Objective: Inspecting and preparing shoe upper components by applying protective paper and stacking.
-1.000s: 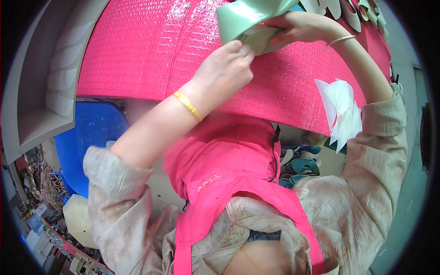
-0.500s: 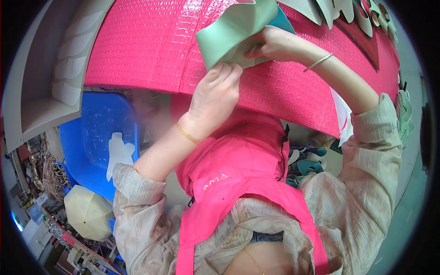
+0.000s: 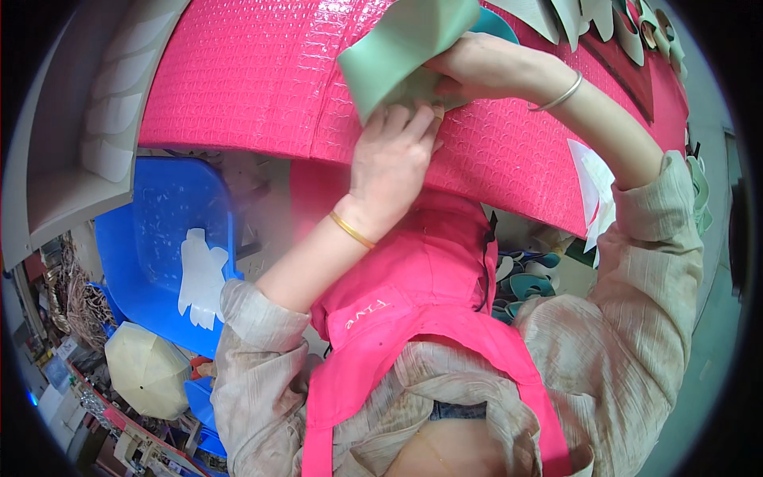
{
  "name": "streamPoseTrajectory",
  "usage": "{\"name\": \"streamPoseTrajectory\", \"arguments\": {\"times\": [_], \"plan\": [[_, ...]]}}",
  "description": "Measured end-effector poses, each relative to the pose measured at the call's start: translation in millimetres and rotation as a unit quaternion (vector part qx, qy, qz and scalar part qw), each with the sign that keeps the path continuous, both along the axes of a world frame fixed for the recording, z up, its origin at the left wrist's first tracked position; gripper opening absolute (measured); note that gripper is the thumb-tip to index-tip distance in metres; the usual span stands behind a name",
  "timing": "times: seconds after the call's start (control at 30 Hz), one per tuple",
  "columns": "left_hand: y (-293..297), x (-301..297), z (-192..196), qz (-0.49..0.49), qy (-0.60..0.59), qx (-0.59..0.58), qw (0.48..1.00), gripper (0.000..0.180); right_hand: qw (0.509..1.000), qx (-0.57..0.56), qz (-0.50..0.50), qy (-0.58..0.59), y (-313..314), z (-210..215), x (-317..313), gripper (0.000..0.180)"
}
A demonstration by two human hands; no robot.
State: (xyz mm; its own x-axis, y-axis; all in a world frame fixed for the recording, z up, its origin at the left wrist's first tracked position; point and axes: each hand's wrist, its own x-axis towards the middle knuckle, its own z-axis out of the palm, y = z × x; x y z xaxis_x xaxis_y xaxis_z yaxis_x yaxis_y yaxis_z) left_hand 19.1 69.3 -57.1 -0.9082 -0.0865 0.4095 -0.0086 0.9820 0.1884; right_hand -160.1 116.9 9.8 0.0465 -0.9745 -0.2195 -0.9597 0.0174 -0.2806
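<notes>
Bright, fairly even light is falling from above, and white glare is streaking the glossy pink table cover [image 3: 230,87] toward the upper edge. Soft shadow is darkening the underside of the pale green sheet [image 3: 417,36] beside the left hand [image 3: 393,159] and right hand [image 3: 485,67], which are both showing reasonably sharply. Fisheye distortion is bowing the grey shelf [image 3: 83,211], black vignetting is swallowing the corners, and the tangled brown strands [image 3: 79,298] are looking soft.

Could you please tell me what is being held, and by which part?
A pale green sheet: left grip at its lower edge, right grip at its right side.
</notes>
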Motion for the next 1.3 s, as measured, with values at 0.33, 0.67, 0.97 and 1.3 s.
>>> {"name": "streamPoseTrajectory", "arguments": {"times": [0.33, 0.67, 0.97, 1.3], "plan": [[2.6, -5.5, -5.8, -0.018, 0.001, 0.021, 1.0, 0.039, 0.991, 0.121, 0.014, -0.048, 5.7, -16.1, -36.7, 0.04], [17.0, -19.9, -4.6, 0.004, 0.032, 0.047, 0.998, 0.035, 0.998, 0.026, 0.062, 0.013, 17.1, -2.1, -28.6, 0.024], [30.5, -40.9, -9.4, -0.004, 0.009, 0.033, 0.999, 0.043, 0.979, -0.14, 0.109, 0.103, 31.4, -25.7, -45.7, 0.028], [27.1, -46.1, -3.2, -0.019, 0.01, 0.0, 1.0, 0.021, 0.976, -0.023, 0.082, 0.198, 30.6, -8.2, -35.8, 0.02]]}}
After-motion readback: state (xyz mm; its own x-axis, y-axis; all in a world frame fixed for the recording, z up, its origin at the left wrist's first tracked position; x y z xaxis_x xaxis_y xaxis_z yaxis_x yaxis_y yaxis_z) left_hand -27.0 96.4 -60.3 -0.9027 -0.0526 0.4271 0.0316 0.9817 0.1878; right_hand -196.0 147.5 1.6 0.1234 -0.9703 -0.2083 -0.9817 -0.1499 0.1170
